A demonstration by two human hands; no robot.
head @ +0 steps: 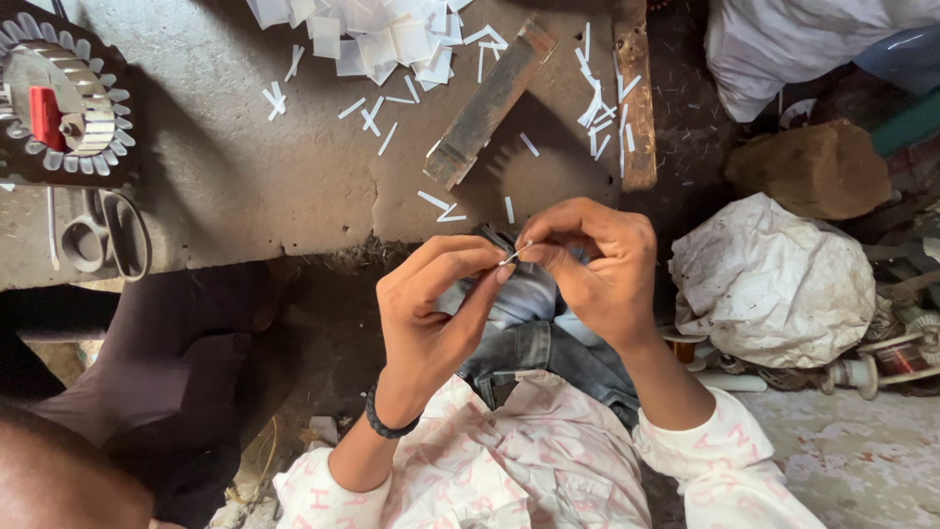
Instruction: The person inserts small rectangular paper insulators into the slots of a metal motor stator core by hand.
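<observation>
both grips pinch one thin white paper strip [515, 255]: the left hand [431, 313] closed on its lower end, the right hand [597, 264] on its upper end, fingertips nearly touching above the lap (blue denim underneath). beyond, the grey concrete table [245, 167] carries scattered white strips [392, 44], a rusty flat metal bar [490, 103], steel scissors [103, 235] and a round toothed metal stator [64, 98].

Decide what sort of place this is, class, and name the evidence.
Probably a small motor-repair workshop: a round slotted metal core lies on the stained grey slab, cut white paper strips are scattered about, and spools of copper wire sit at right.
</observation>
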